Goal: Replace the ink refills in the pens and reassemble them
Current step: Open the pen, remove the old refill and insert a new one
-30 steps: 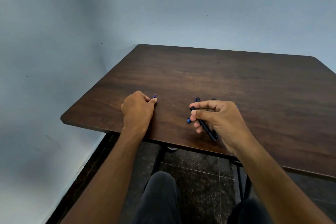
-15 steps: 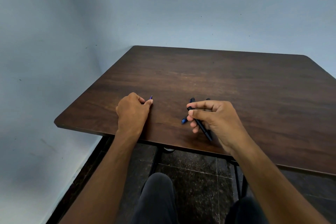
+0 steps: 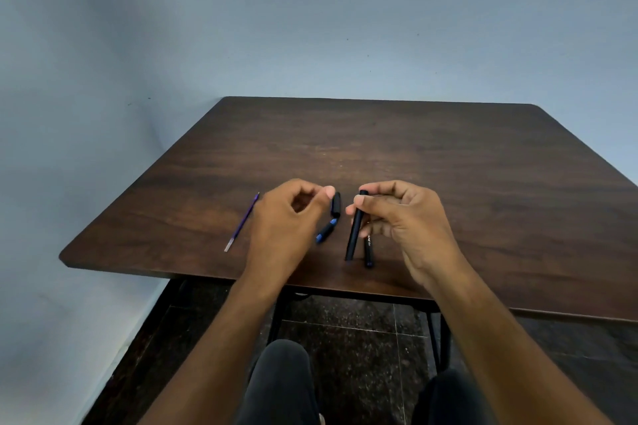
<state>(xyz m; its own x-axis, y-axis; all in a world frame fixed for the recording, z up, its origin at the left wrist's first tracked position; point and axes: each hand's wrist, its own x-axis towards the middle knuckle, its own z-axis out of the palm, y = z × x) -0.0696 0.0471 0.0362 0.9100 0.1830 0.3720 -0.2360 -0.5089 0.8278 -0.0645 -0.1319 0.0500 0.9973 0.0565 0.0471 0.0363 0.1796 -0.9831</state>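
Observation:
My right hand (image 3: 411, 221) grips a black pen barrel (image 3: 355, 228) near its top and holds it steeply tilted, with the lower end close to the table. A second black pen (image 3: 368, 252) lies beside it, partly hidden under that hand. My left hand (image 3: 286, 221) hovers with its fingers curled and apart and nothing in them. Its thumb tip is right beside a black cap (image 3: 336, 204) on the table. A short black piece with a blue tip (image 3: 326, 232) lies just below the cap. A thin purple ink refill (image 3: 241, 222) lies alone to the left.
The dark wooden table (image 3: 448, 166) stands in a corner of blue-grey walls. Its front edge runs just under my wrists. My knees and a dark tiled floor show below.
My left hand has let go of the refill and moved right toward the cap. My right hand has raised the pen barrel more upright.

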